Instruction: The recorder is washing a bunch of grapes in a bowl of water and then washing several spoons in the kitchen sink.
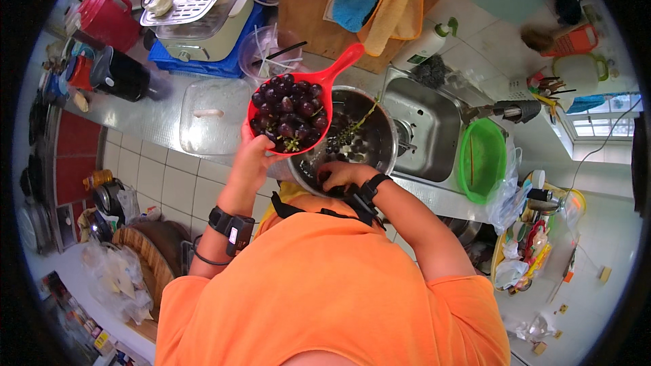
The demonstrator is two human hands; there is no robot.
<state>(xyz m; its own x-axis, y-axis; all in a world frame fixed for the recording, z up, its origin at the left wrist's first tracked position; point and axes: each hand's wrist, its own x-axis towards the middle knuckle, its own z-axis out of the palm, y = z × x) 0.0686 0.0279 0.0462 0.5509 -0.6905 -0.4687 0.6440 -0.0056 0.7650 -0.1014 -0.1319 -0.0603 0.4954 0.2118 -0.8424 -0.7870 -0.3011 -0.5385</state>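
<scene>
My left hand is closed on the near rim of a red plastic scoop-like strainer, whose handle points away to the upper right. Dark purple grapes fill it, a bit of green stem among them. Beside and partly under the strainer is a round metal basin holding more dark grapes and a green grape stem. My right hand reaches down inside its near side, fingers curled round dark grapes; its fingertips are partly hidden.
To the right lie a steel sink and a green plastic basin. A clear lid rests on the counter at left, near a clear bowl with sticks. Behind stands a cream steamer; towels hang beyond.
</scene>
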